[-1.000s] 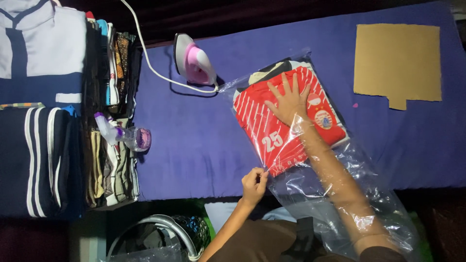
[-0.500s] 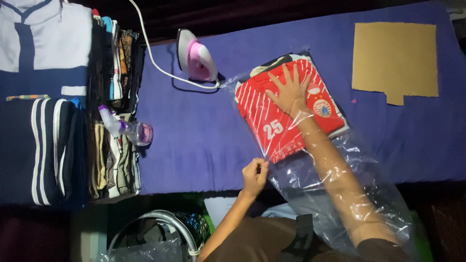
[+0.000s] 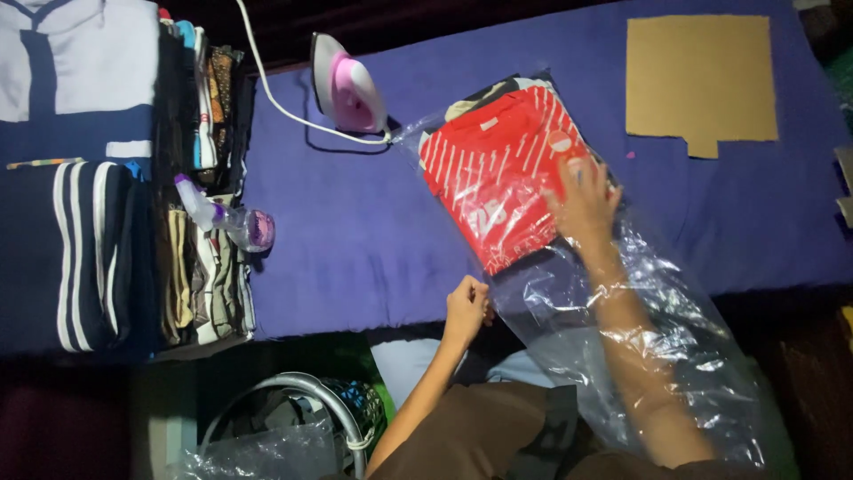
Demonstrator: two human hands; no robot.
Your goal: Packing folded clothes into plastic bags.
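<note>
My right hand (image 3: 582, 200) is deep inside the clear plastic bag (image 3: 657, 338), fingers spread flat on the lower right corner of the folded red shirt (image 3: 498, 169), which lies in the bag's far end on the purple ironing surface (image 3: 355, 240). My left hand (image 3: 466, 307) pinches the bag's near edge at the table's front rim, well apart from the right. Beyond the shirt I see a pink iron (image 3: 346, 89) standing left, a cardboard sheet (image 3: 697, 80) right.
</note>
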